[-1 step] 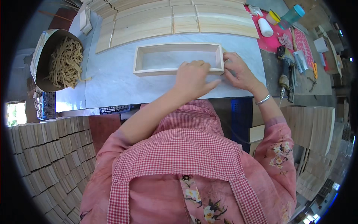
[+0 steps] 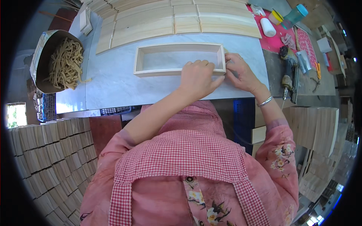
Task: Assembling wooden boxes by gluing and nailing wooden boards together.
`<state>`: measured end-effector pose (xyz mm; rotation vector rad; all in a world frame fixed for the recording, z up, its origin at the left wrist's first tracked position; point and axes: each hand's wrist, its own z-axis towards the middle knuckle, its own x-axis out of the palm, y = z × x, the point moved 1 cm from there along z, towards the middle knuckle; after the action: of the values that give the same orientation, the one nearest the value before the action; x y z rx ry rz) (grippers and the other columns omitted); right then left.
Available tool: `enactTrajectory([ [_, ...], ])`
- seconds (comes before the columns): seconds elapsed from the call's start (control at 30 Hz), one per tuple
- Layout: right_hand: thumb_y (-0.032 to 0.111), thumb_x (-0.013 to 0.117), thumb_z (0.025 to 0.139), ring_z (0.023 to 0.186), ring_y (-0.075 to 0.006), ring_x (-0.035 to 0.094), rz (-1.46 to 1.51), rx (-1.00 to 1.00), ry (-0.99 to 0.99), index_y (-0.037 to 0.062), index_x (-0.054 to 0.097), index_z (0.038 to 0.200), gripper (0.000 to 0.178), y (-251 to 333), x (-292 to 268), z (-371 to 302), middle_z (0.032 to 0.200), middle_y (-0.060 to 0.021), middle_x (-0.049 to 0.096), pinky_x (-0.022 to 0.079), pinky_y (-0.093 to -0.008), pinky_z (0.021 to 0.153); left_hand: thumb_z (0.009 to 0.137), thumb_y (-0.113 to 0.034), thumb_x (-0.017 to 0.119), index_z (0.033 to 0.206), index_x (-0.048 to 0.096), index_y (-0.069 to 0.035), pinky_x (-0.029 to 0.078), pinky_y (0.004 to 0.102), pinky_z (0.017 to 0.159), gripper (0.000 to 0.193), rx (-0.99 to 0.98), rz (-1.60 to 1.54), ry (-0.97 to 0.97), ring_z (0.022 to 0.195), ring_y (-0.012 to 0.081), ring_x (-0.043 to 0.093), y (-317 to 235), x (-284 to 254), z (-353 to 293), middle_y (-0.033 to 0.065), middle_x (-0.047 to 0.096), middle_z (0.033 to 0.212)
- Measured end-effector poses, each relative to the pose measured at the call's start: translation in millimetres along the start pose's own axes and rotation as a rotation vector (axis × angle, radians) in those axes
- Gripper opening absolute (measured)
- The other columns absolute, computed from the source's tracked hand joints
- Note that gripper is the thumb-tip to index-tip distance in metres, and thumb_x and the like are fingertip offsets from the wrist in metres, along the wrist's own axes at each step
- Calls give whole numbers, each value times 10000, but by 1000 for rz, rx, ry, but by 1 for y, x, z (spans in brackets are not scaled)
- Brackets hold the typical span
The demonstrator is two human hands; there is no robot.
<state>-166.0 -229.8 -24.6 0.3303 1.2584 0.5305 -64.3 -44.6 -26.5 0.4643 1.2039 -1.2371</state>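
Note:
A long, shallow rectangular wooden frame lies on the pale marbled tabletop. The tabletop shows through its middle. Over its near wall, close to the right end, my left hand is closed, with fingers curled across the top edge and the thumb pointing to the near right corner. My right hand, with a ring and a silver bracelet, pinches that same end from outside. Its fingertips are partly hidden behind the end wall, so anything small between them cannot be made out.
Flat wooden boards lie along the far side. A container of tan strips stands left. At right are a power tool, a white bottle and a teal bottle. Stacked wood pieces stand lower left.
My left hand has shifted slightly right along the near wall, its thumb now nearer the corner and my right fingers. The frame has slid a touch left.

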Motion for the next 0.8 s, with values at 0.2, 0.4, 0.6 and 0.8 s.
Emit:
enactTrajectory([
  [0.2, -15, 627, 823, 1172, -282, 550, 228, 119, -210, 7, 661, 938, 122, -6, 26, -19, 1161, -98, 603, 467, -372, 983, 808, -461, 736, 755, 738, -70, 482, 346, 605, 395, 18, -3, -93, 620, 246, 607, -7, 3, 8, 65, 629, 703],
  [0.4, -27, 610, 836, 1158, -246, 547, 557, 248, -487, 18, 630, 1041, 211, 5, 43, -16, 1155, -100, 600, 468, -333, 967, 792, -467, 742, 702, 719, -76, 459, 342, 581, 402, 25, 4, -153, 601, 236, 601, -8, 10, 10, 55, 616, 669],
  [0.6, -11, 577, 887, 1055, -197, 566, 439, 341, -709, 24, 605, 1126, 244, 23, 53, -22, 1128, -87, 606, 472, -295, 915, 765, -463, 744, 658, 695, -88, 443, 351, 583, 393, 37, 18, -194, 588, 236, 592, -11, 17, 12, 50, 615, 648],
  [0.8, 61, 578, 956, 926, -148, 552, 663, 612, -620, -8, 587, 1164, 220, 48, 60, -22, 1041, -91, 616, 466, -275, 856, 780, -385, 724, 809, 717, -95, 456, 372, 749, 292, -10, -57, -78, 799, 250, 618, -3, 13, 4, 75, 662, 827],
])
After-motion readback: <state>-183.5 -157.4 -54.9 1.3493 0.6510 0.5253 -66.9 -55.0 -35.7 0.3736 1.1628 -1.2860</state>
